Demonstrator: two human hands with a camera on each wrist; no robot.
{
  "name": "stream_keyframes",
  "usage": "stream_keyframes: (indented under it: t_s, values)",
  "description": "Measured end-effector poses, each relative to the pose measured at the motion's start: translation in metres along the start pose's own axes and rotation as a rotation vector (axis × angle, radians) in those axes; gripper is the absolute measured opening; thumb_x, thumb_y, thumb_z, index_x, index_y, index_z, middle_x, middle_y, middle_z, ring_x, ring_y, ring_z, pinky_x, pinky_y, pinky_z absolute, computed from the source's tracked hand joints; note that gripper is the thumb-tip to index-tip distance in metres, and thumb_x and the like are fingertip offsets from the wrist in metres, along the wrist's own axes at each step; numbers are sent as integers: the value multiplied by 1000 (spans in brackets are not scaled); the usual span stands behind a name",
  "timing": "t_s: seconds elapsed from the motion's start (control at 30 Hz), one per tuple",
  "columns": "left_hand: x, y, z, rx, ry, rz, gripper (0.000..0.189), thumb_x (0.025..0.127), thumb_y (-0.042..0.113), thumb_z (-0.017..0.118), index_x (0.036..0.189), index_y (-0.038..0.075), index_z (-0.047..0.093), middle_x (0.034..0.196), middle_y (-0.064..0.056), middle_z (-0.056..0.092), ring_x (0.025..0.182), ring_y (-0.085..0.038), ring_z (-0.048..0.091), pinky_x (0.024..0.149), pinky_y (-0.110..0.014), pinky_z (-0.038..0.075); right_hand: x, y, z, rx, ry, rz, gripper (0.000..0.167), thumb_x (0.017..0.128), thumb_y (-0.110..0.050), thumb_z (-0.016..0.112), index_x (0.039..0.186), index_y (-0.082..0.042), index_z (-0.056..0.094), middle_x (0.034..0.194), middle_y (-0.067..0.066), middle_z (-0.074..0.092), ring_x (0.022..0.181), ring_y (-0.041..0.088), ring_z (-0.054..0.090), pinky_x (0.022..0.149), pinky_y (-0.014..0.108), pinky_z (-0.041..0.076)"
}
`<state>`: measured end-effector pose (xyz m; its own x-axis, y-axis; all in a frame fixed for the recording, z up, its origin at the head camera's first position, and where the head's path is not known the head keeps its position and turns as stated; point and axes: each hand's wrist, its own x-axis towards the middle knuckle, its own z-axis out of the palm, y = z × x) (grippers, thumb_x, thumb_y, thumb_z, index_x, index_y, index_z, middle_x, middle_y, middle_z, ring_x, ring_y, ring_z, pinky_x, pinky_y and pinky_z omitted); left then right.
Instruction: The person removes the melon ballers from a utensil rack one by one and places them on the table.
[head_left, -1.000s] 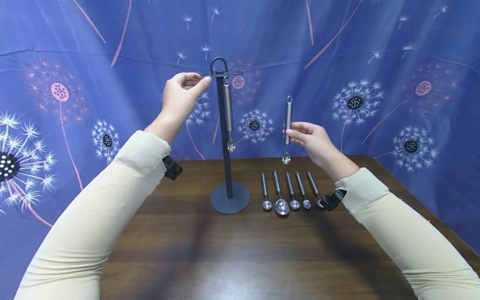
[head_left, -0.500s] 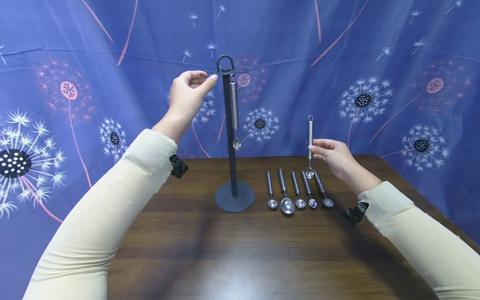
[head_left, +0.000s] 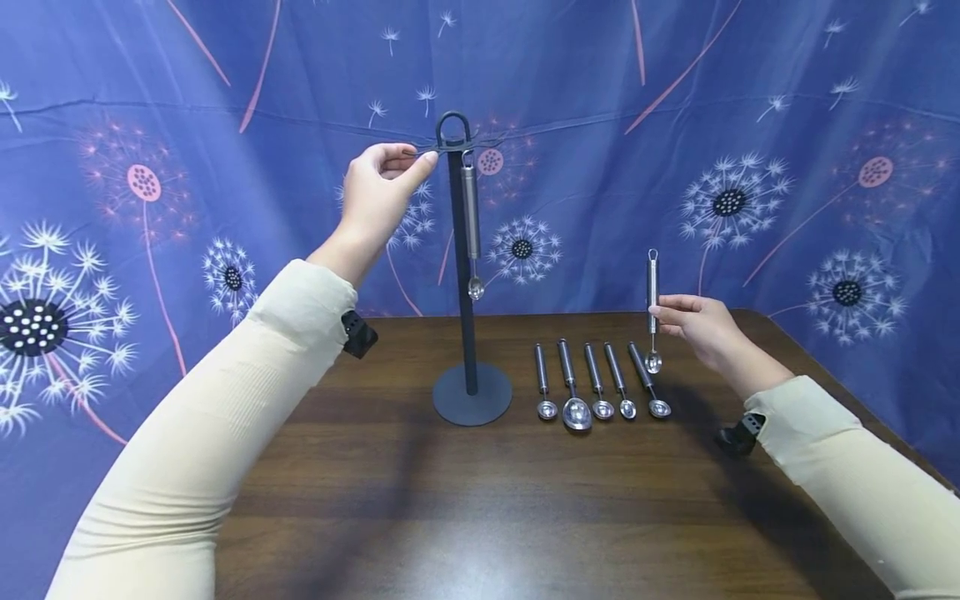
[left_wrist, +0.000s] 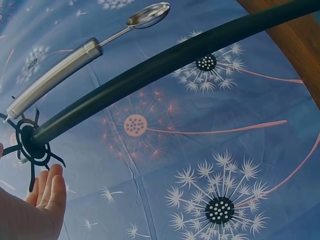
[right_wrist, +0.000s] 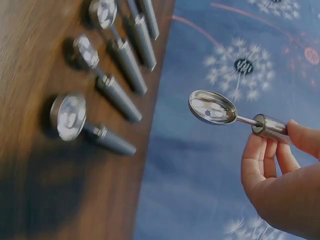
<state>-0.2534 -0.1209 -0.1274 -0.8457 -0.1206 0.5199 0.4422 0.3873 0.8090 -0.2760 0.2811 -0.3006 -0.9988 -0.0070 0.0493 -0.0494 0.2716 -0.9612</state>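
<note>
My left hand [head_left: 378, 187] pinches a hook at the top of a dark utensil stand [head_left: 466, 333], thumb and fingertips meeting at the hook's end. A steel melon baller [head_left: 471, 212] hangs from a neighbouring hook, bowl down, as the left wrist view also shows along its handle [left_wrist: 55, 75]. My right hand [head_left: 701, 329] holds a second melon baller [head_left: 652, 287] upright by the lower handle, hanging loop up and bowl down. In the right wrist view its oval bowl [right_wrist: 212, 107] shows a small hole, with thumb and fingers around the handle.
Several steel scoops lie in a row right of the stand's round base [head_left: 472, 408], among them a larger scoop [head_left: 577, 412] and a rightmost one [head_left: 659, 407]. The brown table [head_left: 465, 500] ends at a blue dandelion-print cloth [head_left: 600, 125].
My right hand has moved right and down with the melon baller, away from the stand, to the right end of the row. The left hand stays at the hook; the head view has shifted slightly.
</note>
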Motion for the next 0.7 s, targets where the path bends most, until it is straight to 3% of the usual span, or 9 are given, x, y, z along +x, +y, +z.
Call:
stream_keyframes:
  t_s: [0.23,0.4,0.5,0.6,0.7]
  values:
    - [-1,-2,0,-9,8,3,48,89,37,69,124,6,59,115,-5,63,108,-15,60,91,-25,49,9,22,-18,-31,1,88,35,96,-18,61,122,3,51,77,-20,61,72,-4,60,71,12,56]
    - [-1,-1,0,-14,6,5,49,89,37,69,124,5,59,114,-5,62,109,-15,60,91,-25,49,15,40,-29,-56,-35,176,41,96,-14,59,127,10,48,72,-14,63,67,-1,61,67,17,58]
    - [-1,0,1,-11,2,3,49,89,37,69,125,5,58,116,-5,62,110,-15,61,92,-26,49,18,52,-33,-68,-40,203,25,95,-14,61,113,2,60,70,-13,63,65,-1,60,64,17,58]
    - [0,-1,1,-12,5,7,49,89,37,69,125,6,59,116,-5,62,109,-15,61,91,-26,49,19,62,-34,-60,-41,218,9,93,-12,62,98,-4,62,69,-12,63,62,-1,59,62,17,57]
    - [0,-2,1,-17,8,13,48,89,37,69,124,5,59,113,-4,62,107,-14,61,91,-25,49,22,69,-34,-40,-49,254,16,94,-7,60,104,5,58,69,-10,63,61,0,60,64,19,58]
